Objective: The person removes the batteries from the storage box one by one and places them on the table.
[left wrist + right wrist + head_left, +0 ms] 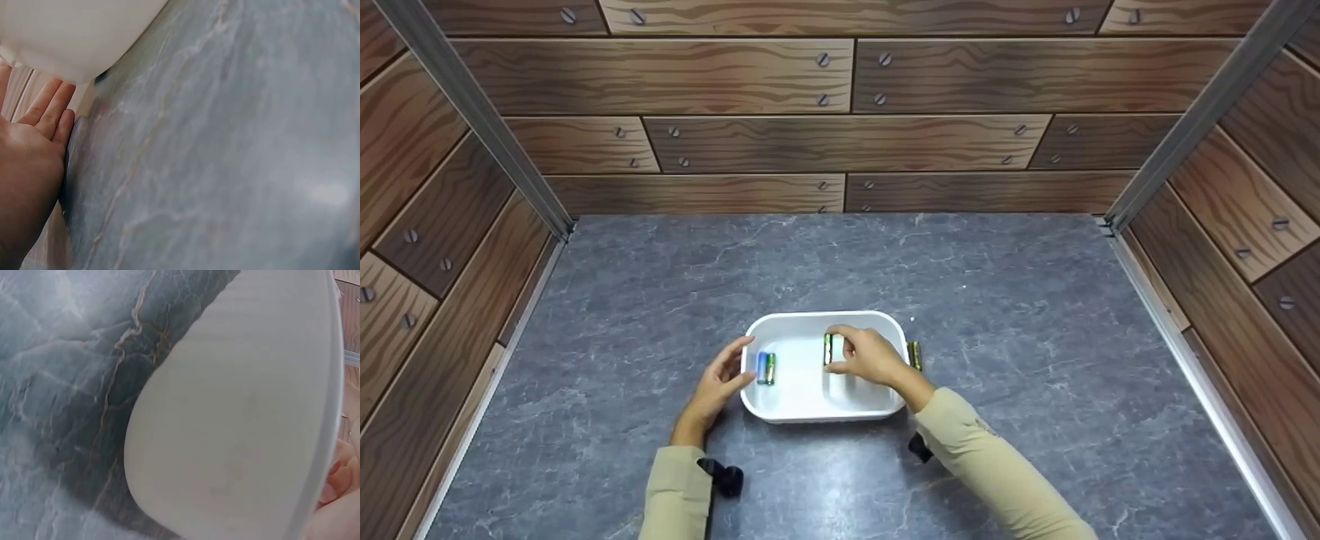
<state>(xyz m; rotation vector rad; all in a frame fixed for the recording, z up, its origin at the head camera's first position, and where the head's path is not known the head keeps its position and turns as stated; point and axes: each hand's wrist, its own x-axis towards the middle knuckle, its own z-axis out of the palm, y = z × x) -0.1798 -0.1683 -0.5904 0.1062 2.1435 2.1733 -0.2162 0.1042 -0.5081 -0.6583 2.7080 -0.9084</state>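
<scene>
A white plastic tub (791, 321) sits on the tabletop. My right hand (874, 356) reaches over its right side and pinches a green-and-black battery (828, 349) by its two ends, between thumb and finger. Inside the tub, by the left wall, a blue battery (762, 367) and a green battery (770, 369) lie side by side. At the left end, my left hand (716, 390) has fingertips and thumb spread along the rim. The left wrist view shows that hand's straight fingers (50, 109) against the tub's outside. In the right wrist view the tub wall (236, 416) hides most of the right hand.
Dark gold-and-green batteries (914, 355) lie on the table just outside the tub's right end. The grey marbled tabletop (660, 277) runs up to wood-patterned walls (750, 142) at the back and both sides. Metal rails (1185, 112) line the corners.
</scene>
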